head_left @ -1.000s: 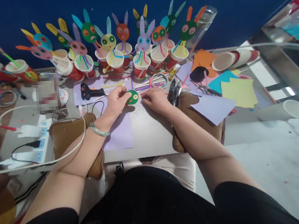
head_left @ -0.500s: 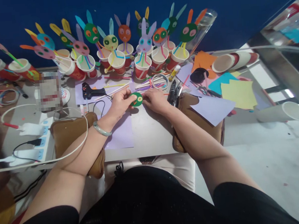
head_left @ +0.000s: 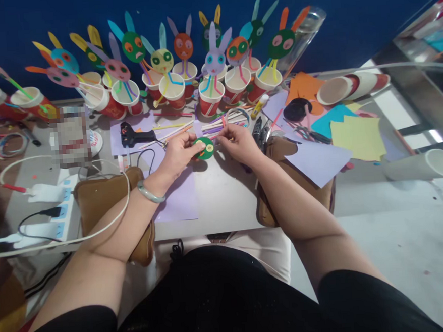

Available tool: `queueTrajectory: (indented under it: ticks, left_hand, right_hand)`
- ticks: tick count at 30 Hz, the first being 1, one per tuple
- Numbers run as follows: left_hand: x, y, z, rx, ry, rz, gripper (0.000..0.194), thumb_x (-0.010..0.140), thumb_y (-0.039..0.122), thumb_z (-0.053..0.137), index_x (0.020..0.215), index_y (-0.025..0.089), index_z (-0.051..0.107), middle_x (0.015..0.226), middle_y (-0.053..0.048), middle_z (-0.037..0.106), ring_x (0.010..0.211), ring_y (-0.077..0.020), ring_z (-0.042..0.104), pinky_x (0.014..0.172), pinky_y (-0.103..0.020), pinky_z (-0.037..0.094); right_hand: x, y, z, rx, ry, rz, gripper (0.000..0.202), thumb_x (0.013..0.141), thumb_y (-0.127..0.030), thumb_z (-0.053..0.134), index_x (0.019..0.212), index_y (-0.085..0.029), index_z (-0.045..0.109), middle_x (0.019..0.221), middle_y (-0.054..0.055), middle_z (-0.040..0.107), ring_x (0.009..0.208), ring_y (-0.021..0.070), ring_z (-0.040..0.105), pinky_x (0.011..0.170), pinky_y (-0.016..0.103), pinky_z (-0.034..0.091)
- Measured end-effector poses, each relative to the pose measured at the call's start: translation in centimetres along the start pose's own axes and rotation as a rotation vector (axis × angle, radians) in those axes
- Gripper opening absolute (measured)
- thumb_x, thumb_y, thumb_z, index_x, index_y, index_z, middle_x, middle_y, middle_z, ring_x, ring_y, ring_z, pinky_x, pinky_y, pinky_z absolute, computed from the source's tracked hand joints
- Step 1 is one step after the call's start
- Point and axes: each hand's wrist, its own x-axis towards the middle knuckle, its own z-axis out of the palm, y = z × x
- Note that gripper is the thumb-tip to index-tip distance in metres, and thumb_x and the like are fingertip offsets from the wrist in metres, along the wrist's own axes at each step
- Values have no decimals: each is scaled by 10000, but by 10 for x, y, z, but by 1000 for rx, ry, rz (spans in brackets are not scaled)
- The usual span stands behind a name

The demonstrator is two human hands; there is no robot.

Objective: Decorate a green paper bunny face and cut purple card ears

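Between the thumb and fingers of my left hand (head_left: 181, 151) is a green paper disc (head_left: 206, 152). It carries a pale yellow ring-like eye and a small orange piece, and my thumb covers part of its left side. Just right of the disc, my right hand (head_left: 238, 143) has its fingertips pinched together, apart from the disc's edge. Whether anything small sits in that pinch is not visible. Behind the hands lie a bundle of coloured paper straws (head_left: 219, 129) and a roll of clear tape (head_left: 240, 118). A black glue gun (head_left: 138, 135) rests on purple paper to the left.
Paper cups (head_left: 211, 97) holding rabbit-faced straw figures line the back wall. A power strip (head_left: 66, 210) with cables stands at left. Brown pads (head_left: 106, 197) lie under my forearms. To the right are coloured paper sheets (head_left: 356, 139), a glue stick (head_left: 260, 106) and stacked cups (head_left: 335, 91).
My right hand has drawn back to the right, away from the disc, leaving a gap. More of the disc now shows, still in my left hand.
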Motion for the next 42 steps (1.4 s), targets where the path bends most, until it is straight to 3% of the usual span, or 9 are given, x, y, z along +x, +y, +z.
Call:
queueTrajectory:
  ticks: [4,9,15,26,34,42]
  left_hand:
    - [-1,-1,1,3,-1,-8,183,784,155,750,750,174,571,654,36,634,575,-86,599,489,-176,472]
    - [-1,-7,5,15,-22,-51,160,823,118,723,773,171,580,680,24,667,584,-97,628,490,-188,480]
    - [-2,-7,11,53,-62,-98,221,843,72,705,714,170,555,610,42,606,534,-90,595,463,-197,462]
    - [-2,-11,8,103,-104,-84,280,762,134,842,739,177,567,600,55,609,506,-94,585,474,-219,457]
    - [-4,-11,9,136,-101,-73,290,813,88,777,682,180,536,587,57,567,527,-91,585,478,-217,470]
    - [-3,-13,8,134,-122,-74,268,791,132,819,718,177,566,614,46,597,545,-97,593,512,-225,475]
  right_hand:
    - [2,-3,-8,230,62,50,151,827,-299,715,759,-227,601,662,-4,647,588,147,559,593,290,459]
    - [0,-6,-9,312,63,60,225,778,-342,833,794,-217,647,658,-13,636,592,136,551,562,278,462]
    - [-1,-7,-8,348,15,22,324,752,-410,894,848,-228,643,712,-16,629,672,152,588,629,297,517]
    - [-4,-8,-5,442,-46,61,286,727,-258,869,895,-234,639,803,-7,695,725,159,653,694,299,579]
    - [-6,-13,-6,441,-82,64,376,733,-391,914,923,-248,623,757,-20,649,700,164,640,653,305,569]
    - [-7,-16,-5,441,-79,79,362,721,-371,898,923,-241,628,758,-18,651,678,154,623,648,302,556]
